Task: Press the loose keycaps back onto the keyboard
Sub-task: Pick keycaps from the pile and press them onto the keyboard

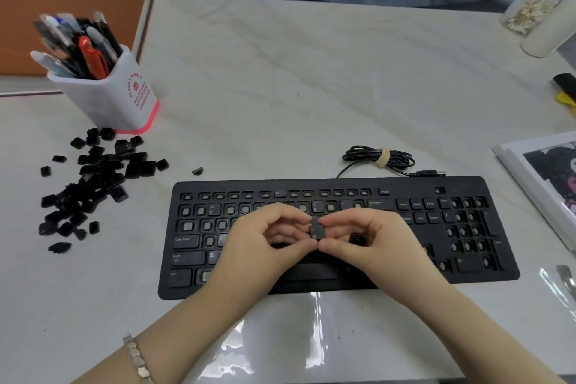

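Note:
A black keyboard [339, 282] lies in front of me with many bare key sockets and some caps in place. My left hand [261, 241] and my right hand [371, 238] meet above its middle rows. Between their fingertips they pinch one small black keycap [317, 232] marked 8, held just above the keys. A heap of loose black keycaps [93, 184] lies on the table to the left of the keyboard. One stray keycap [197, 170] rests just beyond the keyboard's upper left corner.
A white pen holder [109, 97] full of pens stands behind the heap. The keyboard's coiled cable [378, 158] lies behind it. A printed sheet [542, 178] sits at the right edge, a jar of cotton swabs [530, 6] at the far right.

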The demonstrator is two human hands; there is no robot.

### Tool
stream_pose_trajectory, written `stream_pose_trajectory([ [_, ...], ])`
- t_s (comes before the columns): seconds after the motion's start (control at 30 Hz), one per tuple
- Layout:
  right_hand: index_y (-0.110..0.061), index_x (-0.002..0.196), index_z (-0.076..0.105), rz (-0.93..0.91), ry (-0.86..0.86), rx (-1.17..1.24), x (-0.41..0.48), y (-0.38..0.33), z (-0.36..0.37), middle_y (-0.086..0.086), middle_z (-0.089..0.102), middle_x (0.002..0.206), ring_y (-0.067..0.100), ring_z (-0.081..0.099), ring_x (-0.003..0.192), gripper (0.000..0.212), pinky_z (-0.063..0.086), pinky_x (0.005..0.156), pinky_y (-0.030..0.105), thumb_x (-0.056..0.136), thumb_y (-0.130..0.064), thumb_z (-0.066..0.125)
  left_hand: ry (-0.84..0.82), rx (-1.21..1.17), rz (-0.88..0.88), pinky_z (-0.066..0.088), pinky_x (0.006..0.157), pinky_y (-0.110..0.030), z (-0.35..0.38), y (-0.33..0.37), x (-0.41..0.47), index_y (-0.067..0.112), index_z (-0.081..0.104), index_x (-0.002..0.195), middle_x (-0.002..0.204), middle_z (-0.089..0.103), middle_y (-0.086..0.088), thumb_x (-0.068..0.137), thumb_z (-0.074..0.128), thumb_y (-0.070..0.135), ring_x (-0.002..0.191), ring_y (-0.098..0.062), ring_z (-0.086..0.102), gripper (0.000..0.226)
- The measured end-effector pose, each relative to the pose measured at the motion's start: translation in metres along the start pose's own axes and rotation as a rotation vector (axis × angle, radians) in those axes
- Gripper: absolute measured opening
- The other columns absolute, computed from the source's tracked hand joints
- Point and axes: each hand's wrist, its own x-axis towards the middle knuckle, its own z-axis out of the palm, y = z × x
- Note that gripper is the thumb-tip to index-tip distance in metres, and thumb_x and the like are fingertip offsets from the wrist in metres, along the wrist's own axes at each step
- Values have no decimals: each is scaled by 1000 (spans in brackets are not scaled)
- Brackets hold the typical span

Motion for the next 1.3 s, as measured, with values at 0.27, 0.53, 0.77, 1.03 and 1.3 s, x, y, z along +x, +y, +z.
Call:
stream_pose_trajectory([
  [0.27,-32,77,67,-165,28,-93,3,-2,12,-16,58,54,-1,58,61,27,43,62,8,69,-8,76,14,-85,25,51,67,-13,-15,-2,-3,18,68,76,71,71,1,65,71,-16,68,-9,67,36],
  [0.53,-44,76,57,-277,23,-254,5,2,17,-28,55,58,13,57,72,38,45,63,12,72,-10,75,83,254,252,45,83,-11,-31,-17,-3,16,70,87,87,70,7,80,64,6,88,-1,63,14],
  [0.77,-41,75,57,-260,124,-418,23,20,3,-12,58,68,4,49,68,35,36,63,5,70,-13,77,205,984,294,24,110,-39,-51,-46,11,5,55,123,136,50,-10,85,41,36,132,-22,39,51],
  [1.03,-34,77,67,-251,205,-399,49,13,-10,-12,56,68,7,47,65,25,36,64,8,67,-14,78,198,1127,303,20,110,-40,-49,-46,10,8,54,128,139,48,-8,85,41,44,132,-22,38,58],
  [1.3,-27,86,73,-182,64,-478,56,5,12,-12,54,74,-8,46,68,18,34,63,4,71,-20,76,215,1150,317,20,110,-40,-48,-47,11,9,54,128,139,48,-7,84,41,44,132,-23,40,58],
])
